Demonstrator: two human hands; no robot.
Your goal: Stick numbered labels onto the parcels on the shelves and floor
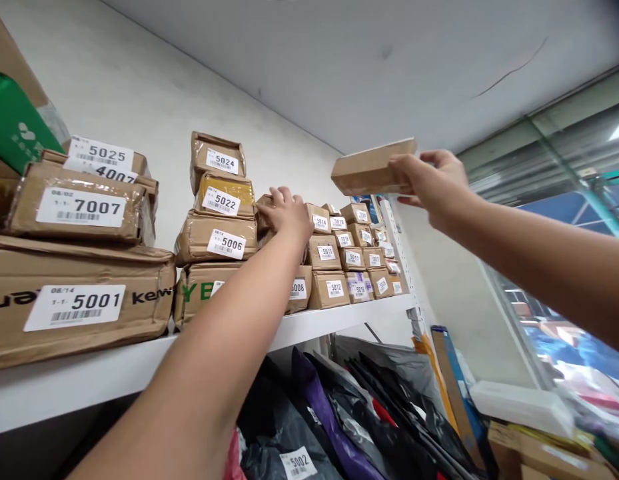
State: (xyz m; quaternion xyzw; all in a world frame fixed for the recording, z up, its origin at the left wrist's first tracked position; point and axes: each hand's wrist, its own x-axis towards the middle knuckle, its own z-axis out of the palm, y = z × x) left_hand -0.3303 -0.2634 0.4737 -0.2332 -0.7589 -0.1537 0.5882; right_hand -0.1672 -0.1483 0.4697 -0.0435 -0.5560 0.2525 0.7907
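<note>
My right hand [434,177] grips a small cardboard box [362,172] by its near end and holds it up in the air, above the shelf. My left hand [286,213] lies over a stack of boxes with its fingers spread. Its fingertips touch a brown cardboard box [264,212], which my hand and forearm partly hide. Just left of that hand stands a pile with box 5024 [209,148] on top, then the yellowish box 5022 [212,187] and box 5006 [196,241]. To its right are boxes 5014 [312,212] and 5013 [316,260].
The white shelf [334,325] carries several labelled boxes, among them 7007 [79,230] and 5001 [149,270] at left. Dark plastic parcels [269,427] fill the level below. A white perforated post [396,233] ends the shelf. More cartons [544,460] lie at lower right, near a window.
</note>
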